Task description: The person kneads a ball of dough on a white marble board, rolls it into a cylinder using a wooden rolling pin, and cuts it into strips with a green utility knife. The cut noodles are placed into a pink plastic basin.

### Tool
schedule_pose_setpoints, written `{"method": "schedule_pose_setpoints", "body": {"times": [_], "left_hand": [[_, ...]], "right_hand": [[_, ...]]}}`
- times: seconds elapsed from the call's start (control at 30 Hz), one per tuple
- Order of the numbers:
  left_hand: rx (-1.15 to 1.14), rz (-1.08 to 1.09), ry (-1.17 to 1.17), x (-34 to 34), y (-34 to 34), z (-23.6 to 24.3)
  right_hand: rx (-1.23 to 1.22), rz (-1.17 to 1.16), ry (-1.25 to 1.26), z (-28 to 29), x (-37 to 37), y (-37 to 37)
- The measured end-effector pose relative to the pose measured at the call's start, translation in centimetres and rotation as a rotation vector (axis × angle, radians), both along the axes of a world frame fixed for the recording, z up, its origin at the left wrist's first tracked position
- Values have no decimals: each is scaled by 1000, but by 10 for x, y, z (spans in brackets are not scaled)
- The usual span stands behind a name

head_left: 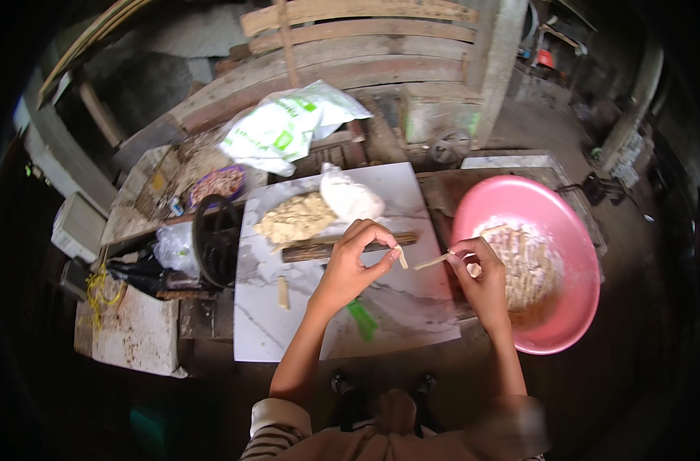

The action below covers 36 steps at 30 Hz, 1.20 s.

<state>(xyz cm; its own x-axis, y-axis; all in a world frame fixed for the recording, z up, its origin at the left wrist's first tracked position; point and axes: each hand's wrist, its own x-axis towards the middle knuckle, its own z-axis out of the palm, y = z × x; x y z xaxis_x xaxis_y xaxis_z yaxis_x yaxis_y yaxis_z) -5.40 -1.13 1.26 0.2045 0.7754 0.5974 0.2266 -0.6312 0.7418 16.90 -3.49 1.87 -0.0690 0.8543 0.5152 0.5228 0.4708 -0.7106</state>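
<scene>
We pinch a strip of dough in each hand.
Above the board (261, 330), near its right edge, our left hand's (351, 265) thumb and finger close on one strip (403, 259), our right hand's (482, 286) on the other strip (430, 263), probably by the ends to spare the soft shape; the basin (584, 307) sits just past that edge, seemingly for easy reach.

The left hand (357, 257) and right hand (482, 283) are bare, the left sleeve (280, 416) having a broad pale cuff and dark-and-light stripes above it, the right sleeve (510, 432) pale but blurred, with a pinkish-beige top (400, 449), dark trousers (351, 412) and dark shoes (340, 383) showing paler patches.
</scene>
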Motion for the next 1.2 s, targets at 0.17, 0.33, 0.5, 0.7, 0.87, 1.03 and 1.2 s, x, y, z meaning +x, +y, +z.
{"method": "schedule_pose_setpoints", "body": {"times": [0.17, 0.33, 0.5, 0.7, 0.87, 1.03, 1.2], "left_hand": [[-89, -232, -16, 135, 18, 4], [-59, -279, 199, 245, 32, -11], [-252, -434, 422, 306, 39, -37], [-496, -387, 754, 346, 78, -77], [-154, -159, 983, 360, 102, -91], [-205, 3, 790, 336, 87, -50], [-16, 153, 451, 241, 33, 10]], "right_hand": [[-126, -165, 5, 21, 126, -20], [-155, -165, -96, 5, 237, -20], [-351, -17, -189, -32, 295, -7], [-452, 45, -485, -84, 313, 43], [-416, -79, -605, -113, 318, 79], [-406, -54, -424, -57, 302, 70], [-108, 39, -73, 20, 232, 27]]}}
